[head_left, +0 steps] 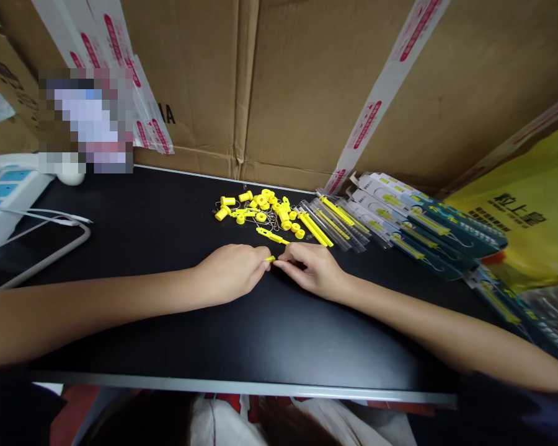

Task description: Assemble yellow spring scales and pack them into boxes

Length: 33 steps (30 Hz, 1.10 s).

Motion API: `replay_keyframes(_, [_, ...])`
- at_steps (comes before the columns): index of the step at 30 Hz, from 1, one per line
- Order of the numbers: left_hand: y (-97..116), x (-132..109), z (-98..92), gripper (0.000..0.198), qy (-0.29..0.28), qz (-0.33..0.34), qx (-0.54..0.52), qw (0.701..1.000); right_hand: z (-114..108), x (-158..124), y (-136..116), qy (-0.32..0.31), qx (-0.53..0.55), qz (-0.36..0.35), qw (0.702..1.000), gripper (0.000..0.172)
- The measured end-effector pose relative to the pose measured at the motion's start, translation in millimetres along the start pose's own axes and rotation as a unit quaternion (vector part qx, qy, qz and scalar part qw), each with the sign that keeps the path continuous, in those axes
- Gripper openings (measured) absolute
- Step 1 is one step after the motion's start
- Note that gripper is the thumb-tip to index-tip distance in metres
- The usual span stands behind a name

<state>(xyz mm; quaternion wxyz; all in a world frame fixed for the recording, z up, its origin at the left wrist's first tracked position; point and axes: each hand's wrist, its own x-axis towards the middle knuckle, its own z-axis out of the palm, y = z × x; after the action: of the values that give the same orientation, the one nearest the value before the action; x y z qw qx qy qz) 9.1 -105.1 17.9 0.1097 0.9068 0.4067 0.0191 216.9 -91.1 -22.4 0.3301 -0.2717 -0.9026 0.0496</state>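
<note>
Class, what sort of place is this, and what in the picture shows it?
Probably a small workshop or packing area: loose yellow parts on a black table, stacked printed boxes, and taped cardboard behind.

Left forearm (134, 300): bare, from left. Left hand (232, 272): fingers curled tight. Right forearm (428, 322): bare, from near right. Right hand (318, 271): thumb extended left, forefinger bent, pinch unclear. Fingertips close.
</note>
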Motion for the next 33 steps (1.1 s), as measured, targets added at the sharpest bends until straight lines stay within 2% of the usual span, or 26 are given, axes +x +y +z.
replay_keyframes(14, [5,-1,0.9,0.026,0.002,-0.011,-0.069,0.998,0,0,-5,0.014,-0.012,0.019,1.000,0.022])
replay_keyframes(18, [5,-2,3.2,0.026,0.011,-0.012,-0.066,0.998,1,0,-7,0.024,-0.045,-0.012,0.999,0.023])
replay_keyframes(25, [2,-3,8.3,0.027,0.035,-0.004,-0.083,0.996,-1,0,-12,0.040,-0.171,-0.087,0.981,0.024])
replay_keyframes(33, [5,-2,2.9,0.023,0.020,-0.011,-0.133,0.991,-2,2,-12,0.036,-0.226,-0.107,0.968,0.028])
